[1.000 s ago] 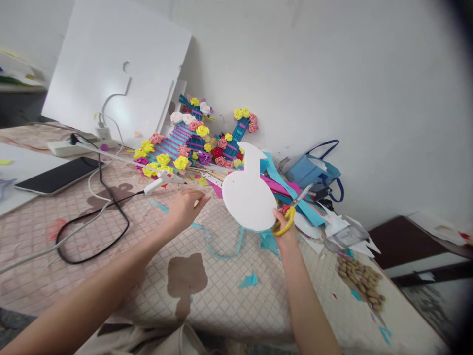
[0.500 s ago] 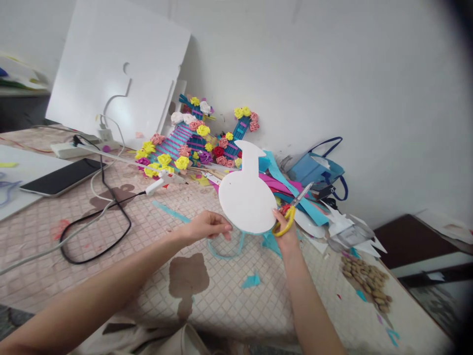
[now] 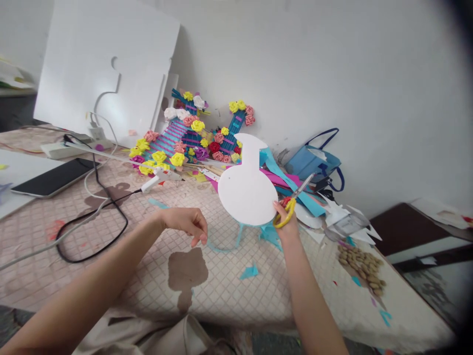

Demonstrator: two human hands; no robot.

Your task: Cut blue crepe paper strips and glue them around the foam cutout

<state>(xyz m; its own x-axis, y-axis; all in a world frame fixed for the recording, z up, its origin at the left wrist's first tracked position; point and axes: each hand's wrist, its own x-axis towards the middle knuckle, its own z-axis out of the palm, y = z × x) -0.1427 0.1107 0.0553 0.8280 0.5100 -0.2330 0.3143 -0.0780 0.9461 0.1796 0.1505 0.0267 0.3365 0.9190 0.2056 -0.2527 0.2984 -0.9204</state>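
My right hand is closed around yellow-handled scissors and also pinches the lower right edge of a white flask-shaped cutout, held upright above the table. My left hand hovers over the checked tablecloth with its fingers hanging down, loosely curled, and nothing visible in them. Its fingertips are just left of a thin blue paper strip that loops on the cloth below the cutout.
Behind the cutout stand blue letter shapes covered in paper flowers, a glue gun with its black cable, a white board, a phone, paper scraps, a blue bag and a pile of nuts.
My left hand reached toward the blue strip, then drew back left with its fingers curled down. The right hand kept the cutout and scissors nearly still.
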